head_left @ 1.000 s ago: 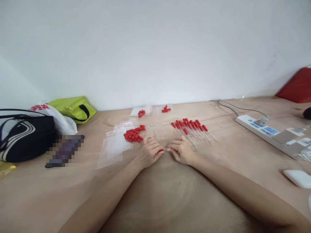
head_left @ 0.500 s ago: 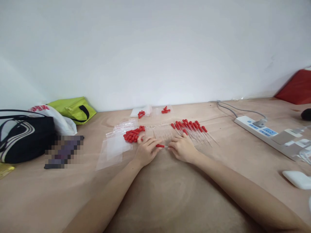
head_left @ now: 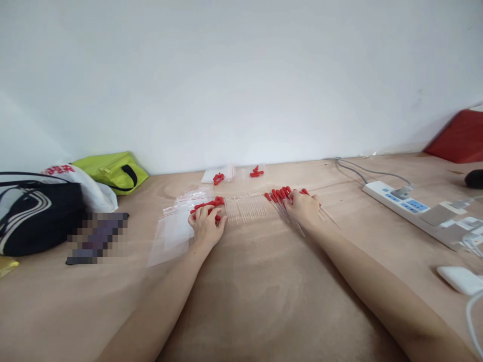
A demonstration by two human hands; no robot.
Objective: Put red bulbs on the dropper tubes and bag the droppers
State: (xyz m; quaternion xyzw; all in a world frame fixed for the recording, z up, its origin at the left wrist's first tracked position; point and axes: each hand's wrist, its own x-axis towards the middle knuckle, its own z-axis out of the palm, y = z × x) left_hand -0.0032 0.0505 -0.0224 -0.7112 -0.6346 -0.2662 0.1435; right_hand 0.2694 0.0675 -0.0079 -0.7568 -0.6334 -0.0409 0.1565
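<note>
My left hand (head_left: 206, 227) rests on a pile of loose red rubber bulbs (head_left: 206, 205), fingers curled down and pinching among them. My right hand (head_left: 304, 208) lies over a row of assembled droppers with red bulbs (head_left: 279, 194), its fingers bent onto them and closed round one. Between the hands is a row of bare glass tubes (head_left: 247, 207). Several clear zip bags (head_left: 171, 234) lie left of the bulbs.
Two small bags holding red bulbs (head_left: 219, 176) lie near the wall. A black bag (head_left: 33, 213), a white plastic bag and a green pouch (head_left: 113, 170) sit at the left. A power strip (head_left: 407, 205) with plugs, a white object (head_left: 458, 278) and a red thing (head_left: 458, 138) are at the right.
The hands, joined at the middle on one dropper, have parted. The left went to the bulb pile; the right carried the dropper to the row at the right.
</note>
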